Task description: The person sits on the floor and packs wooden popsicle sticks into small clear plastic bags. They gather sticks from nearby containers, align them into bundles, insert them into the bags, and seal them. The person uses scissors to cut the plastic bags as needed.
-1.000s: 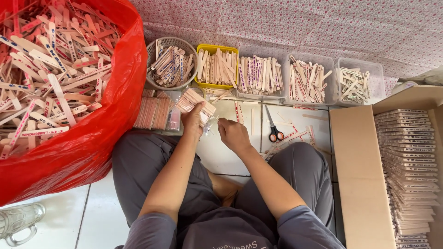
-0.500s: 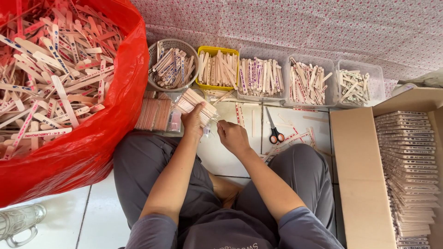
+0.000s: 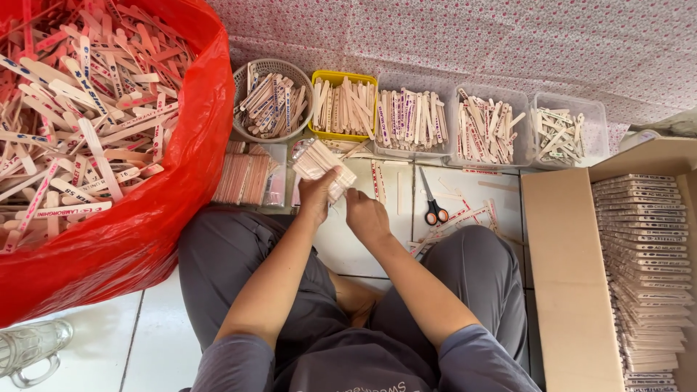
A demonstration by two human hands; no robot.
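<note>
A bundle of wooden sticks (image 3: 323, 167) in clear wrap sits just above the person's lap, over the white tiled floor (image 3: 367, 247). The left hand (image 3: 317, 194) is closed around its lower end, fingers curled tight. The right hand (image 3: 365, 215) is just beside it, fingertips drawn together at the bundle's near edge; it seems to pinch the wrap there, though the view is too small to be sure.

The person sits cross-legged in grey trousers, knees spread to either side. On the tiles ahead lie a few loose sticks and a pair of scissors (image 3: 433, 204) with black and orange handles, and to the left a flat pack of pinkish sticks (image 3: 245, 178).

Beyond these stands a row of containers along a wall draped in dotted cloth (image 3: 472, 43): a round grey basket (image 3: 274, 99), a yellow tub (image 3: 343, 105) and three clear tubs (image 3: 490, 129), all filled with sticks.

A big red plastic bag (image 3: 167, 203) heaped with printed sticks fills the left side. A glass mug (image 3: 33, 350) stands on the floor below it. On the right, a cardboard box (image 3: 563, 276) holds a neat stack of sticks.
</note>
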